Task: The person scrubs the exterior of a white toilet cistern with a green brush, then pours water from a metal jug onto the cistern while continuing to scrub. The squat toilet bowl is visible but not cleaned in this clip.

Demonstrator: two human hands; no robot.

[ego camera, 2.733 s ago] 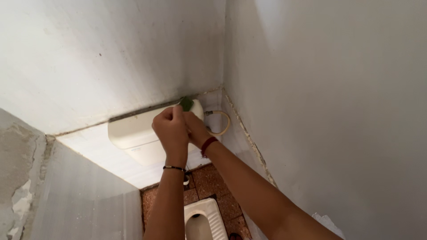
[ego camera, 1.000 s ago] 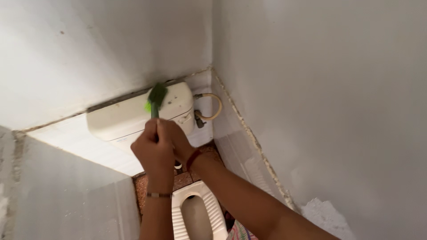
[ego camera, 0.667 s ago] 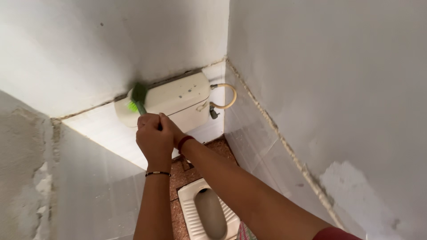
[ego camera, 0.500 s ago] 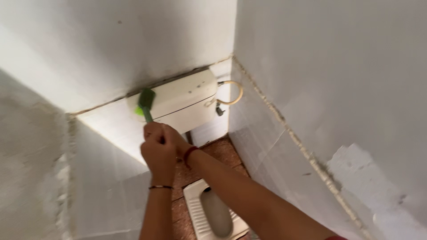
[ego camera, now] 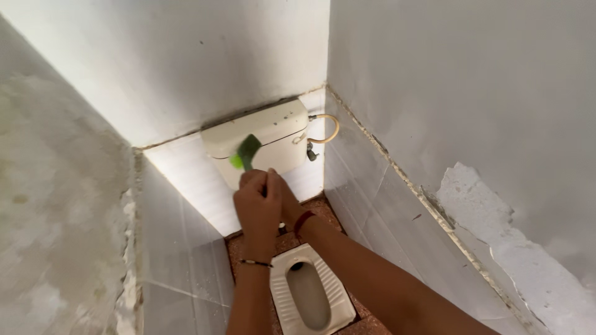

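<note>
A narrow stall closed in by three walls: white plaster (ego camera: 186, 56) above, pale glossy tiles (ego camera: 186, 248) below, with a cracked, grimy seam between. On the right wall (ego camera: 484, 74) a patch of peeled plaster (ego camera: 490, 217) shows. The floor (ego camera: 248, 245) is speckled reddish-brown. Daylight brightens the back corner.

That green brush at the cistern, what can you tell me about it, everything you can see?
The green brush has a dark green head that looks like plastic, with bright lime bristles showing at its lower left edge. Its handle is almost wholly hidden: the left hand and right hand are clasped together around it just below the head. The head points up and away from the person and rests against the front of the cream wall-mounted cistern, near its top edge. Nothing else touches it.
</note>
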